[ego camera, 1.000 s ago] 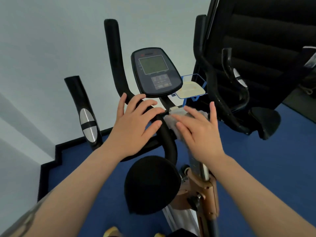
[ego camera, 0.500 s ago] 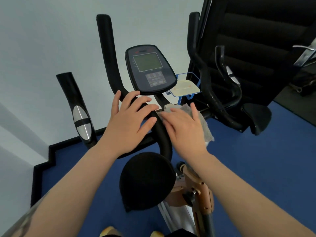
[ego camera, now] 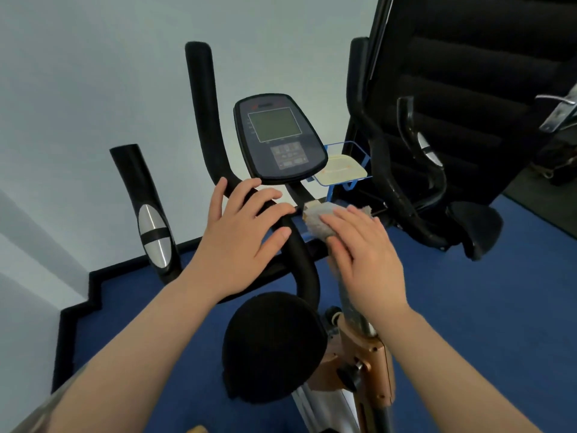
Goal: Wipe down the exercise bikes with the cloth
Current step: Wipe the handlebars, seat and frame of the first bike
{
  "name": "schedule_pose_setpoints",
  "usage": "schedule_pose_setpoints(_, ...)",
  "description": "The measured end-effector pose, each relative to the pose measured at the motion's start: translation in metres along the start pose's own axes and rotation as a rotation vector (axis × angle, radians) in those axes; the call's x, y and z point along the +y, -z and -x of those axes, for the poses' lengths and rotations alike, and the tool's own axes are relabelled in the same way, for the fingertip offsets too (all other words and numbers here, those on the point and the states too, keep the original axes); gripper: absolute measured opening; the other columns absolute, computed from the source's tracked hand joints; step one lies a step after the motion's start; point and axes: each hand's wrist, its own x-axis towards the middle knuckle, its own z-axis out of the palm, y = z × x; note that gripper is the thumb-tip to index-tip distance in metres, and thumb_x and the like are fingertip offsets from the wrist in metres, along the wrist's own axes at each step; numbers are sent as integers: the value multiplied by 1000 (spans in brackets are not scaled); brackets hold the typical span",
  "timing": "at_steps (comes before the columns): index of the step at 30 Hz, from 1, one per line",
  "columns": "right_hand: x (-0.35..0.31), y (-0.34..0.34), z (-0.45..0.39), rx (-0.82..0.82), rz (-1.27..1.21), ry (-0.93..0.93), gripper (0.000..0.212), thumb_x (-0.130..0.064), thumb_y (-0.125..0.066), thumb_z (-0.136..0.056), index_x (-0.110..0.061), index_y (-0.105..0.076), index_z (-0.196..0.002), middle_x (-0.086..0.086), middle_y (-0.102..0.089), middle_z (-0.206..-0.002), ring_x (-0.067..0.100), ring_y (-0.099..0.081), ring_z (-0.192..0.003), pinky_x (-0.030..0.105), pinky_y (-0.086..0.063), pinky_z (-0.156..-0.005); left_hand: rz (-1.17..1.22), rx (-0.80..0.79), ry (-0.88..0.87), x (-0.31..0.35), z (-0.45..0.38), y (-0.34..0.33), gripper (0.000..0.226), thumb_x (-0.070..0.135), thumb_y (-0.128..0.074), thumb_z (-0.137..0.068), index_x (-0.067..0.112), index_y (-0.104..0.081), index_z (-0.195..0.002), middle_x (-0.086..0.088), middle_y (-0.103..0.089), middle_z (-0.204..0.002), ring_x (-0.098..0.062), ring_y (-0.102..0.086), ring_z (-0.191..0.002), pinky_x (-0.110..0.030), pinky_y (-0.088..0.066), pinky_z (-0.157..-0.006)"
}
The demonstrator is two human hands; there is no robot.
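Observation:
A black exercise bike stands in front of me, with a console [ego camera: 278,139] on top, curved handlebars [ego camera: 203,120] and a copper-coloured stem clamp [ego camera: 365,360]. My left hand [ego camera: 240,239] rests flat on the handlebar just below the console, fingers spread and straight. A grey cloth [ego camera: 318,220] is draped over the top of the stem, and my right hand [ego camera: 365,254] presses it there with straight fingers. The black saddle [ego camera: 274,348] sits below my hands.
A second black exercise bike [ego camera: 406,189] stands to the right, with its saddle [ego camera: 474,226]. A small blue-framed tray [ego camera: 342,171] sits behind the console. A tall black padded machine [ego camera: 468,73] fills the upper right. Blue floor [ego camera: 468,307] meets a pale wall [ego camera: 78,89].
My right hand has slid the cloth back down the stem towards me after pushing it up to the handlebar joint. My left hand stays on the handlebar.

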Motion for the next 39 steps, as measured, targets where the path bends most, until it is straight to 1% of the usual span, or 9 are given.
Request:
schedule_pose_setpoints(6,-1,-12,-82,-418,108,-363,38,-37,-26,-104,-19,-58,-113,5,-63,-104,29,-55,-99,37,-39,-73,15,-9,6,0,0,0,47,48,-28,-99,30,-59,-129,10,-51,-138,-19,-26,-144,-48,5,-120)
schedule_pose_setpoints(11,0,-8,-57,-381,169,-107,37,-33,-31,-104,-13,-57,-120,7,-58,-120,29,-49,-116,42,-35,-95,12,-13,0,-1,1,0,45,47,-29,-100,31,-58,-129,9,-51,-138,-20,-28,-143,-50,2,-121)
schedule_pose_setpoints(16,5,-16,-111,-663,67,-432,40,-33,-30,-104,-11,-50,-131,13,-54,-132,34,-52,-119,43,-44,-93,17,-32,6,0,0,1,45,47,-28,-99,31,-59,-129,10,-51,-138,-19,-27,-144,-50,3,-120)
schedule_pose_setpoints(19,7,-18,-80,-439,148,-257,35,-35,-33,-102,-20,-59,-118,3,-62,-114,27,-57,-105,38,-43,-78,20,-29,11,1,1,2,46,47,-28,-99,31,-59,-129,10,-52,-138,-19,-28,-143,-49,4,-120)
schedule_pose_setpoints(23,21,-14,2,101,-100,-27,40,-33,-38,-101,-19,-56,-134,-4,-54,-137,14,-44,-130,28,-33,-109,24,-11,5,0,-1,0,45,47,-30,-99,31,-60,-128,9,-53,-137,-20,-29,-142,-47,5,-120)
schedule_pose_setpoints(27,23,-23,38,255,-363,-150,45,-22,-34,-99,-8,-43,-140,10,-43,-147,21,-37,-140,33,-27,-117,29,7,5,-1,-2,-2,44,46,-32,-98,29,-62,-125,8,-54,-134,-20,-30,-141,-47,5,-119)
schedule_pose_setpoints(31,13,-17,-9,164,-236,-249,43,-36,-37,-100,-19,-55,-136,-6,-56,-137,8,-48,-128,20,-38,-105,23,-2,13,1,-1,-1,44,45,-32,-98,28,-62,-125,7,-54,-135,-21,-30,-141,-47,5,-119)
schedule_pose_setpoints(34,19,-9,-27,59,-256,-218,37,-33,-43,-101,-21,-59,-133,-7,-61,-128,8,-52,-121,34,-45,-99,12,-11,12,2,-1,0,43,45,-33,-98,28,-63,-124,7,-54,-134,-22,-30,-141,-50,2,-120)
schedule_pose_setpoints(39,10,-16,25,253,-245,-115,39,-18,-48,-98,-6,-54,-134,13,-52,-139,23,-46,-132,35,-36,-112,4,0,21,3,-1,0,43,44,-33,-98,27,-63,-124,7,-56,-132,-22,-32,-140,-51,0,-120)
